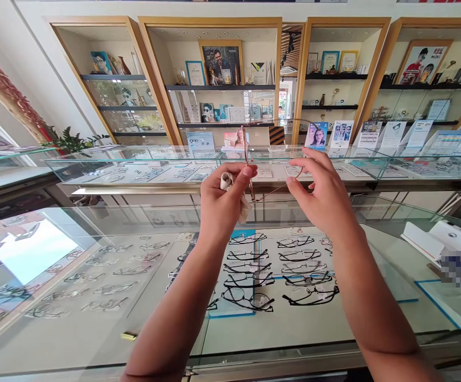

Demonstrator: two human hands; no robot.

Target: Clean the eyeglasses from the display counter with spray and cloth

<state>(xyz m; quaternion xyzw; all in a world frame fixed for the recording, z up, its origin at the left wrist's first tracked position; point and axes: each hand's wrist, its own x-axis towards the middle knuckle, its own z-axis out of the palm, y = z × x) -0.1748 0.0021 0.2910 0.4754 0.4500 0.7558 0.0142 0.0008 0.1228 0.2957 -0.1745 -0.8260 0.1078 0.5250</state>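
Over the glass counter, my left hand (224,199) is closed on a thin-framed pair of eyeglasses (246,146), gripping it near the front of the frame. A crumpled pale cloth (245,209) is bunched in the same hand. The glasses are turned edge-on, with their thin temples stretching to the right. My right hand (320,185) is raised beside them, thumb and fingers apart around the curved end of the lower temple. Whether it touches that tip is hard to make out.
Rows of eyeglasses (248,300) lie inside the glass counter (230,347) below my arms. A small yellow object (128,336) sits at the left front. A white device (449,239) stands at right. Behind are another glass display case (135,189) and wooden shelves (220,89).
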